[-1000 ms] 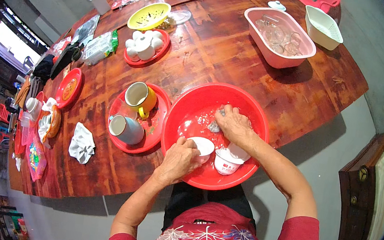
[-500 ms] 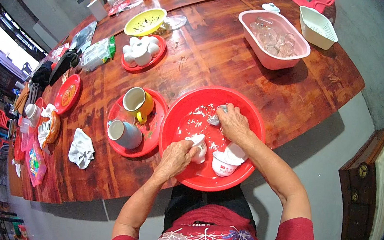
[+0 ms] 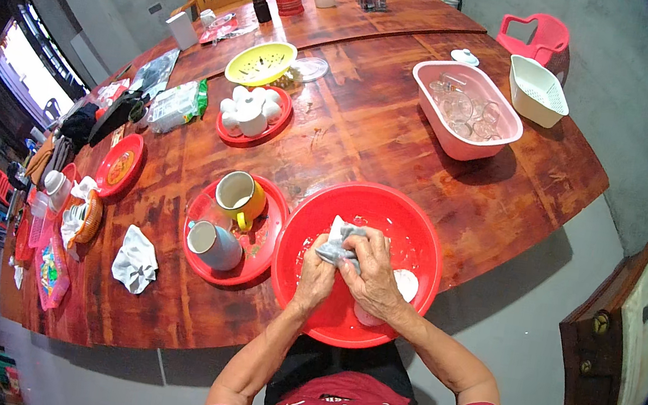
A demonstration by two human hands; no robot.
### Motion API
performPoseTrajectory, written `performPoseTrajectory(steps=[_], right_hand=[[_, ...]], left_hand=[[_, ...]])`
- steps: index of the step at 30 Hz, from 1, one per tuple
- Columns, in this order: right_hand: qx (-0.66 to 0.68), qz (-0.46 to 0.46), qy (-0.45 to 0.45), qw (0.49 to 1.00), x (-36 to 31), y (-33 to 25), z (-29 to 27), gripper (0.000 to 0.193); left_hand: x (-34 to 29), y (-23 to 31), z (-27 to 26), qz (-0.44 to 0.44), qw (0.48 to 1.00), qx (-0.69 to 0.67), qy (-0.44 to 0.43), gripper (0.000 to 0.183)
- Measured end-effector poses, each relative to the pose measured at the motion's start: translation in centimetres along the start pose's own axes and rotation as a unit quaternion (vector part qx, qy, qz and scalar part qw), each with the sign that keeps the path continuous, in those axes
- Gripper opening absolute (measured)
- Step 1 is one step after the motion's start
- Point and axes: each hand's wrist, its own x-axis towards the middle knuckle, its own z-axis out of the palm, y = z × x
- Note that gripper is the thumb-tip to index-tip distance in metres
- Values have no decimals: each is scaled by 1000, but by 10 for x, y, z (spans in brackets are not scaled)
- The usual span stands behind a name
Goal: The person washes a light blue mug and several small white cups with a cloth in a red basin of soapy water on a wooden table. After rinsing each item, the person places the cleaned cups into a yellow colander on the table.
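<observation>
Clutching grey cloth (image 3: pixel 330 253) against white crockery (image 3: pixel 336 226), both hands (image 3: pixel 315 280) (image 3: pixel 371 277) meet over a red basin (image 3: pixel 423 250).

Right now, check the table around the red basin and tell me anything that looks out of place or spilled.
The crumpled white cloth looks slightly out of place: it lies bunched alone on the table, left of the red tray holding the yellow mug. I see no clear spill or damage there.
</observation>
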Motion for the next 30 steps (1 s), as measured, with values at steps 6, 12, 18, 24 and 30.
performPoseTrajectory(steps=[6,12,18,24,30], right_hand=[[-72,57,-8,996,24,1,9,19],[169,228,-60,957,53,58,14,24],[-22,60,-47,997,20,26,19,35],[-60,-9,-84,995,4,0,6,44],[332,287,-143,888,47,28,-9,27]], left_hand=[[-1,-11,3,-3,995,-104,0,15],[-8,4,7,2,996,-61,-57,22],[-4,-10,1,22,998,-53,-32,30],[-7,-8,-6,5,995,-97,-34,32],[-10,4,-10,-11,991,-119,-68,33]])
